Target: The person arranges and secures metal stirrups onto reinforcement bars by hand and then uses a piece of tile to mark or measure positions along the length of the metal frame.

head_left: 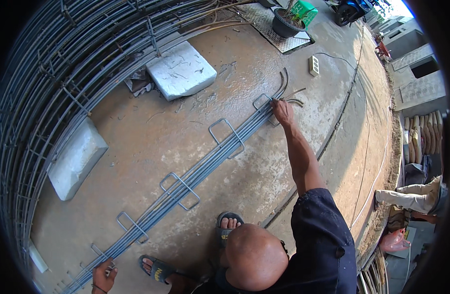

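Note:
A long bundle of grey steel bars (200,169) lies slantwise across the concrete floor, from lower left to upper right. Several rectangular wire stirrups (180,191) stand around it at intervals. At the far end, where some bars fan out with hooked tips, my right hand (282,111) is closed on the bars beside a stirrup. Low at the left, my left hand (104,275) has its fingers curled at the near part of the bundle, next to another stirrup (101,251); its exact grip is partly hidden.
Tied rebar cages (43,98) fill the left side, with white foam blocks (181,70) at their edge. My sandalled feet (230,223) are beside the bundle. Beyond are a potted plant (286,24), a power strip (313,65) with a cable, and a person in light trousers (406,198).

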A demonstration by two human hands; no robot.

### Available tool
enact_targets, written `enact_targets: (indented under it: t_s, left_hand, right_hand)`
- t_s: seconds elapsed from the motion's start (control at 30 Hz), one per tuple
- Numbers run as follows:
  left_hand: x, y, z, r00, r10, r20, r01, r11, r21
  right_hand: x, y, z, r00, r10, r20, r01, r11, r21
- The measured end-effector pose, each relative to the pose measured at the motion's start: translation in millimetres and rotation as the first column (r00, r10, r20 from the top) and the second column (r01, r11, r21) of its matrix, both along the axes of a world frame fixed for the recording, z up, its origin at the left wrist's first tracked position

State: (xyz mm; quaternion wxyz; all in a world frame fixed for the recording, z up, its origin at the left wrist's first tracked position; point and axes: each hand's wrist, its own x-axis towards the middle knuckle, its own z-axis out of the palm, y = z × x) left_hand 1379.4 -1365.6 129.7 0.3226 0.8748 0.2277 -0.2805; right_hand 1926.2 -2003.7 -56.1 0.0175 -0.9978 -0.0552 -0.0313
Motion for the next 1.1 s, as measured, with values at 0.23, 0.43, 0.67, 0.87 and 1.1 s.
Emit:
enact_targets:
  t_s: [0.23,0.43,0.67,0.87,1.1]
  left_hand:
    - [10.1,-1.8,0.8,0.998,0.014,-0.058,-0.013,1.000,0.018]
    - [29.4,4.8,2.1,0.996,-0.062,-0.067,0.066,0.996,0.053]
    - [20.4,-0.1,2.9,0.998,0.050,0.043,-0.050,0.999,-0.005]
    - [-3.3,4.0,-8.3,0.998,-0.052,0.023,0.052,0.999,0.010]
    - [17.0,-3.1,-0.5,0.998,-0.066,-0.001,0.066,0.998,0.014]
  right_hand:
    - [-0.1,3.6,-1.5,0.994,-0.015,0.108,-0.002,0.988,0.155]
    - [38.0,5.8,-3.4,0.998,0.024,0.060,-0.029,0.996,0.083]
    - [26.4,8.3,18.5,0.986,-0.045,0.158,0.038,0.998,0.049]
    - [-35.4,6.4,27.3,0.997,0.071,0.038,-0.078,0.971,0.228]
    - [-60.6,26.5,-11.6,0.791,-0.443,-0.422,0.611,0.568,0.550]
